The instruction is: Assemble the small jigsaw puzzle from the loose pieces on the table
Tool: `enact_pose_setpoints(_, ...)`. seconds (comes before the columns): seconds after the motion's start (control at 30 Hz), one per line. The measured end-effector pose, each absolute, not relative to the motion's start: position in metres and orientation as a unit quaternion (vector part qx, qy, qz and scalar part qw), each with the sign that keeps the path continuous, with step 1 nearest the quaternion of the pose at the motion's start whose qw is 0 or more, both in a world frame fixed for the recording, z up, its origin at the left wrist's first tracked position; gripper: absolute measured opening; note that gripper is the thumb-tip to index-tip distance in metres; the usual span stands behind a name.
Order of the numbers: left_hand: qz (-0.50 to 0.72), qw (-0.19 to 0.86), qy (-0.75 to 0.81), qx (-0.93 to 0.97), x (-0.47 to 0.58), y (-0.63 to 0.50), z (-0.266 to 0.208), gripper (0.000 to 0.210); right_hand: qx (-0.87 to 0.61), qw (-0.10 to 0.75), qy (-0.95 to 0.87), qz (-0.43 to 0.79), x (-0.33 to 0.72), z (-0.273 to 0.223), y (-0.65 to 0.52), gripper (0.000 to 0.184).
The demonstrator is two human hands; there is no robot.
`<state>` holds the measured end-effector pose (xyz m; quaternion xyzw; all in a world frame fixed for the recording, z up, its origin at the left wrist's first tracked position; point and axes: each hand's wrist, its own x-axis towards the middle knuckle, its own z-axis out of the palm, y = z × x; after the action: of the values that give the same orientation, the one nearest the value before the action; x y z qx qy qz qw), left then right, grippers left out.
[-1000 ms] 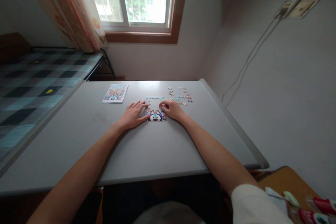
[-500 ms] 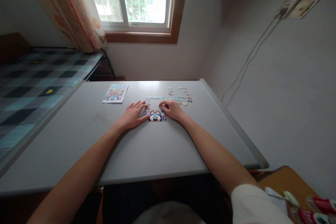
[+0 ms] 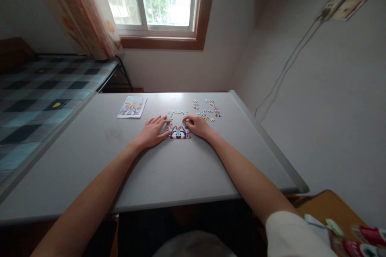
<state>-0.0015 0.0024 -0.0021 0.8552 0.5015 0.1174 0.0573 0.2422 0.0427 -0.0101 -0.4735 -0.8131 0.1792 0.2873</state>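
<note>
A partly assembled jigsaw puzzle point(image 3: 179, 133) lies flat on the table, a frame of joined pieces around a bare gap, with a dark blue and white cartoon face along its near edge. My left hand point(image 3: 153, 131) rests with fingers spread at the puzzle's left side, fingertips touching its edge. At the right side, my right hand point(image 3: 196, 125) has its thumb and forefinger pinched together over the puzzle's border. Whatever sits between those fingertips is too small to make out. Several loose puzzle pieces point(image 3: 211, 111) are scattered beyond my right hand.
A printed picture sheet point(image 3: 132, 107) lies on the grey table point(image 3: 181, 172) to the left. A bed point(image 3: 57, 88) adjoins the table's left side. The wall and a hanging cable point(image 3: 283, 70) are at the right. A wooden stool point(image 3: 331, 204) holding red-labelled bottles stands lower right.
My left thumb has shifted very slightly left along the puzzle's edge. The right hand and the loose pieces look the same.
</note>
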Motion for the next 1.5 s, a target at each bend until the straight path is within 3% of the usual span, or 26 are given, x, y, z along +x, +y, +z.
enact_pose_setpoints(1.5,0.127,0.062,0.499,0.855,-0.0016,0.0024,-0.0027,0.05,-0.476,0.287,-0.812,0.179,0.2422,-0.0084,0.0413,0.023)
